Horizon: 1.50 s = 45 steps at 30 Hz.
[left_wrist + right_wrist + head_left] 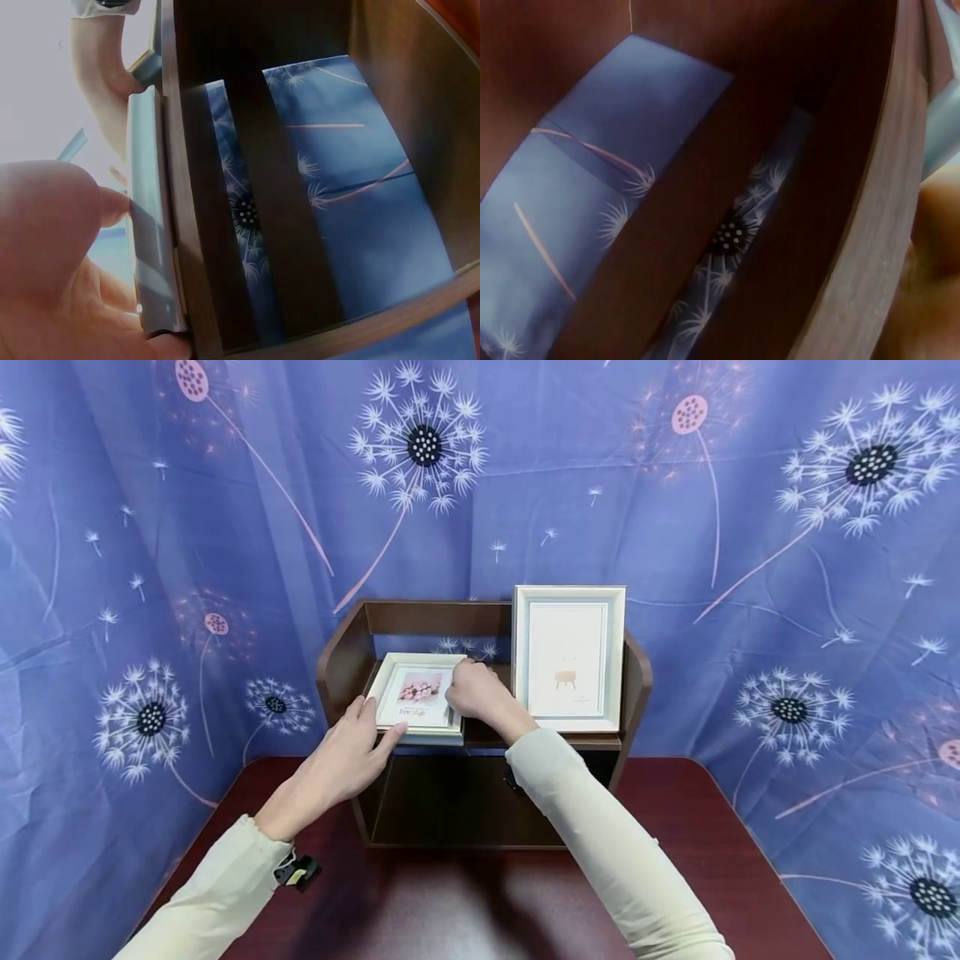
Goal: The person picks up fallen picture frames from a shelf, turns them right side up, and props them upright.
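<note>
A white picture frame [382, 706] with a pink flower picture lies face up on the left of the brown shelf's upper board. My left hand [348, 752] grips its front left corner, fingers along the left side and thumb at the front edge. In the left wrist view the same hand [52, 262] holds the frame's pale edge [150, 217]. My right hand [480, 693] is curled at the frame's right side; its fingertips are hidden. In the right wrist view only a blurred bit of hand [937, 277] shows at the right edge.
A larger white picture frame [567, 718] stands upright on the shelf's right half, close to my right wrist. The brown shelf [641, 681] has raised sides, a back rail and a lower compartment. It stands on a dark red table [690, 827], before a blue dandelion-print cloth [555, 485].
</note>
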Each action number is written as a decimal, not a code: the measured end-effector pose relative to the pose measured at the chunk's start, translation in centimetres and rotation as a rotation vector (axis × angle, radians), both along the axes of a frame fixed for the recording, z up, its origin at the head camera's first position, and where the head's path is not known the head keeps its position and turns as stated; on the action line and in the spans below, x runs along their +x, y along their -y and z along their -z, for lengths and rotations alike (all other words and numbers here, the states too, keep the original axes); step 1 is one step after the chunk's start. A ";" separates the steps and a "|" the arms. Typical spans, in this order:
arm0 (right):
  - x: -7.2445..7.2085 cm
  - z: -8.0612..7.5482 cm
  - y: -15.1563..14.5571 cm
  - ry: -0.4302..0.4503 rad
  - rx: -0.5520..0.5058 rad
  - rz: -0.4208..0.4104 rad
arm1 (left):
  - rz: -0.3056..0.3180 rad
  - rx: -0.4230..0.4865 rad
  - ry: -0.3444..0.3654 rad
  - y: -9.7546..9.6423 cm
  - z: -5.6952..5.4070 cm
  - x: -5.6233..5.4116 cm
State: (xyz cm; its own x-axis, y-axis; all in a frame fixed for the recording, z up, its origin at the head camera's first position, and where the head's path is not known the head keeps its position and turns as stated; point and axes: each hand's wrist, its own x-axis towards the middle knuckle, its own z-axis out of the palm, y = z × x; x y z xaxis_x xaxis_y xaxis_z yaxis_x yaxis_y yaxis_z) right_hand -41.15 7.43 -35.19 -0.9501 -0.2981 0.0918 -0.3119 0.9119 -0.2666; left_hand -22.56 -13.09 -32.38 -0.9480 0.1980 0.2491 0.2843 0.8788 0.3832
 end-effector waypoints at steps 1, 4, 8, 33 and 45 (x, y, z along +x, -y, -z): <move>1.1 -0.7 0.1 0.015 -0.007 0.003 | -0.004 0.002 0.003 0.0 0.0 0.0; 1.8 -1.2 0.3 0.036 -0.020 0.011 | -0.012 0.006 0.011 0.1 0.0 0.0; 4.3 -3.2 0.6 0.047 -0.069 0.002 | -0.007 0.020 -0.009 0.1 -0.1 0.1; 10.5 -7.1 0.4 -0.138 -0.266 0.016 | 0.049 0.217 -0.251 1.3 1.1 0.4; 11.0 -7.8 -0.2 -0.324 -0.480 0.022 | 0.081 0.278 -0.387 1.0 2.0 -0.1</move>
State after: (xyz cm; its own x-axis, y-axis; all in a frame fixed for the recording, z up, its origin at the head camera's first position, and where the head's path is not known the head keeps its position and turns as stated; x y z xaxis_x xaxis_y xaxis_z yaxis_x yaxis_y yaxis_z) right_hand -30.10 7.59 -27.39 -0.8564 -0.1316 0.4993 -0.4291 0.7194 -0.5462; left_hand -22.69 -14.06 -34.40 -0.7594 0.1432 0.6346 0.5156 0.7274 0.4529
